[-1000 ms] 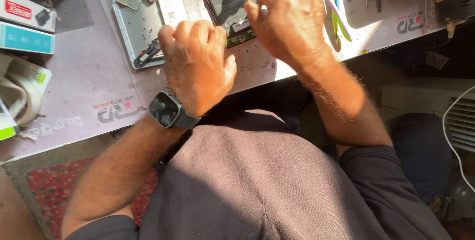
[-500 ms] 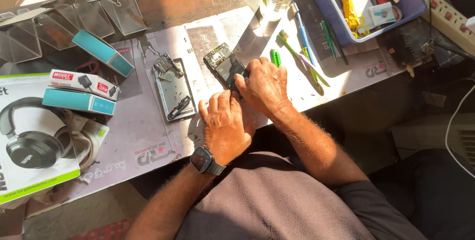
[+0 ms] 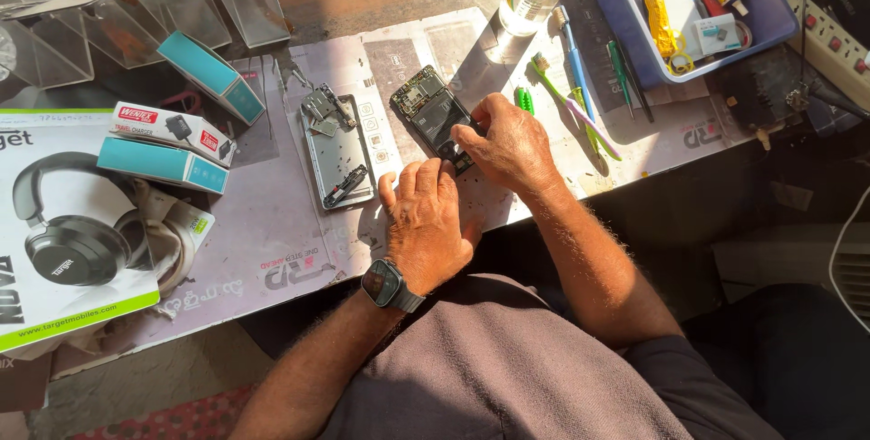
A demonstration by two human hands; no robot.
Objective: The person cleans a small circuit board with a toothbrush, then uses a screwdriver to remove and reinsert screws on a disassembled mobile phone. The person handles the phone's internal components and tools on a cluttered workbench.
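Opened phone: the opened phone (image 3: 433, 114), its back cover off so that the board and dark battery show, lies tilted on the pale work mat (image 3: 272, 232), just ahead of the person's two hands.
Right hand: the right hand (image 3: 507, 143) lies over the phone's near end, fingers curled down and pinching at its lower edge; what sits between the fingertips is too small to tell.
Left hand: the left hand (image 3: 426, 222) rests knuckles up on the mat, fingers bent, their tips touching the phone's near corner; a dark wristwatch (image 3: 387, 284) sits on its wrist.
Back frame: a grey phone frame (image 3: 337, 148) lies flat just left of the phone, small parts in it.
Tools: toothbrushes (image 3: 571, 87) and green tweezers lie to the right of the hands, near a blue tray (image 3: 770, 14).
Left side: a headphone box (image 3: 63, 232) and teal cartons (image 3: 163, 164) sit well apart from the hands.
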